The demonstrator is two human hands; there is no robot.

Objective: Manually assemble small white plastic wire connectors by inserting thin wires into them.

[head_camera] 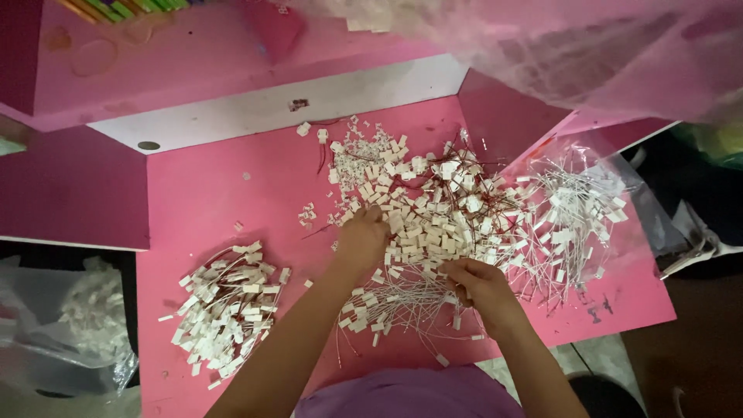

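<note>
Pink surface (232, 193) strewn with white tags on thin wires. Big central heap (433, 209), loosely tangled, some wires red. Smaller sorted pile (228, 306) lower left. Clear plastic bag (627, 193) at right holding more tags; another bag (70, 325) far left, contents blurred. Left hand (362, 236) closed in the heap; right hand (480, 286) pinching wires, fingertips hidden.
</note>
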